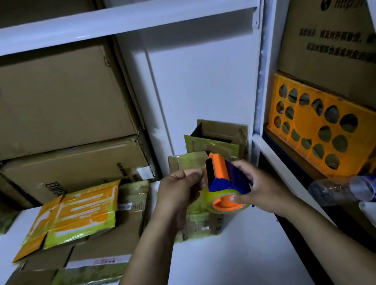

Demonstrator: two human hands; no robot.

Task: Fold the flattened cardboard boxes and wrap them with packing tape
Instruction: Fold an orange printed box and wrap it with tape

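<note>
My right hand [258, 188] grips an orange and blue tape dispenser [223, 180] holding a roll of clear yellowish packing tape [210, 197], held in the air at centre. My left hand [181, 189] pinches at the dispenser's left side near the blade, apparently at the tape's end, which is too thin to make out. On the white floor to the left lies a pile of flattened cardboard boxes [100, 246], topped by a flattened orange and green printed box [71, 216]. Below my hands sits a folded, taped box [198, 223].
Large cardboard cartons [43, 102] fill a white metal shelf at the left. An open small box [220, 137] stands against the wall behind my hands. On the right rack stand an orange perforated crate [325, 128] and a lying plastic water bottle [357, 188].
</note>
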